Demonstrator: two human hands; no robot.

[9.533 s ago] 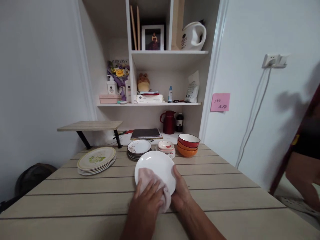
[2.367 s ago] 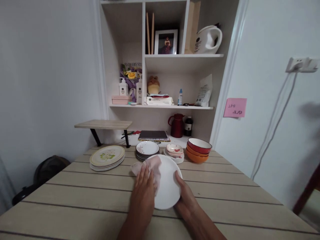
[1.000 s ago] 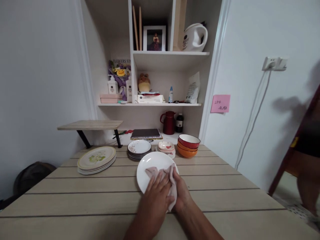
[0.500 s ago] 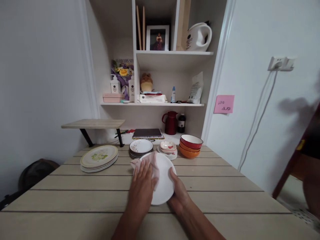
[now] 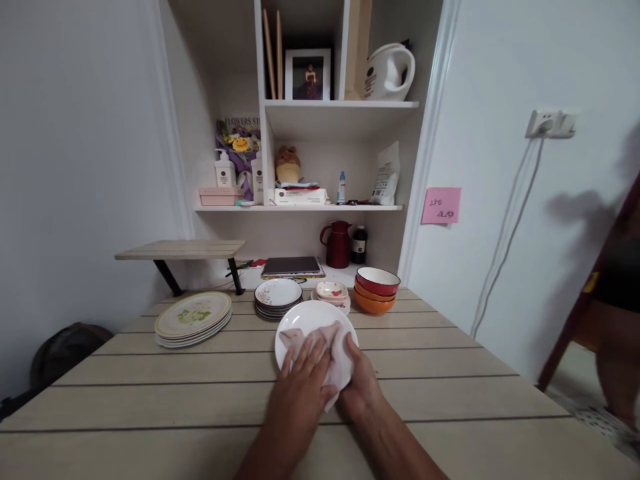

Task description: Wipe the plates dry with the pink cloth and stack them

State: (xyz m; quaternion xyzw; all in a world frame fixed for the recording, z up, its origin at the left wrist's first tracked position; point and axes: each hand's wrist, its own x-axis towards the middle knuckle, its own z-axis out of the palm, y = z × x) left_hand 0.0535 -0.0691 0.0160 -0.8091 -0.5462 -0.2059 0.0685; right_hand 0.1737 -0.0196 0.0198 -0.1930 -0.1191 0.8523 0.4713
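Note:
A white plate (image 5: 307, 319) rests tilted on the wooden table (image 5: 150, 387) in front of me. My left hand (image 5: 300, 393) presses a pale pink cloth (image 5: 333, 350) flat onto the plate's near half, fingers stretched over the cloth. At the plate's right near rim sits my right hand (image 5: 361, 387), closed on its edge with the thumb on top. The cloth covers the plate's lower part.
Behind the plate stand a stack of large green-patterned plates (image 5: 194, 319), a stack of small plates (image 5: 278, 298), small red-patterned dishes (image 5: 332, 293) and stacked red and orange bowls (image 5: 377, 289). Shelves with bottles and a jug fill the back wall. Another person's leg (image 5: 615, 333) shows at far right.
My left hand and the cloth have slid from the plate's far left rim back to its near right part. The plate stays held by my right hand.

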